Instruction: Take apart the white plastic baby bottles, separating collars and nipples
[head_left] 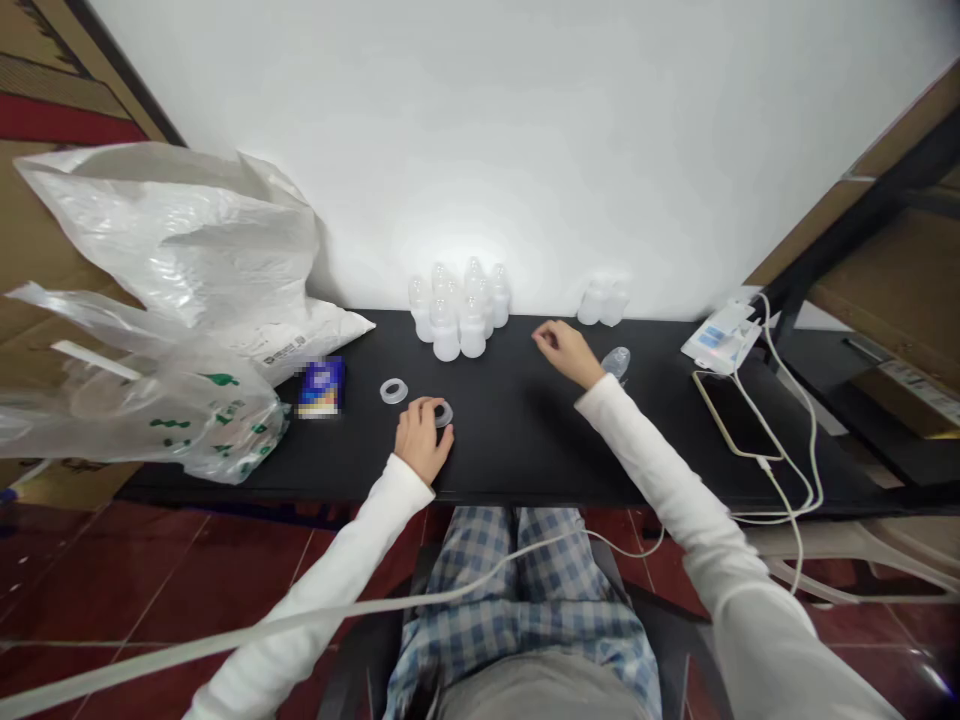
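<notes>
My left hand (424, 438) rests on the black table, its thumb and fingers closed about a translucent white collar ring (444, 415). A second collar ring (393, 391) lies flat just beyond it, to the left. My right hand (568, 352) is over the table with its fingers curled in; whatever they may hold is hidden. Beside its wrist lies a clear plastic dome cap (616, 362), partly behind the sleeve. Several white baby bottles (446, 335) with clear domed tops stand grouped near the wall. Further right stand white bottle bodies (602, 302) without domes.
A large white plastic bag (187, 240) and a clear bag with green print (217, 420) fill the left end. A blue packet (321, 387) lies beside them. To the right are a phone (739, 412), a white box (721, 335) and cables. A white cable (435, 598) crosses my lap.
</notes>
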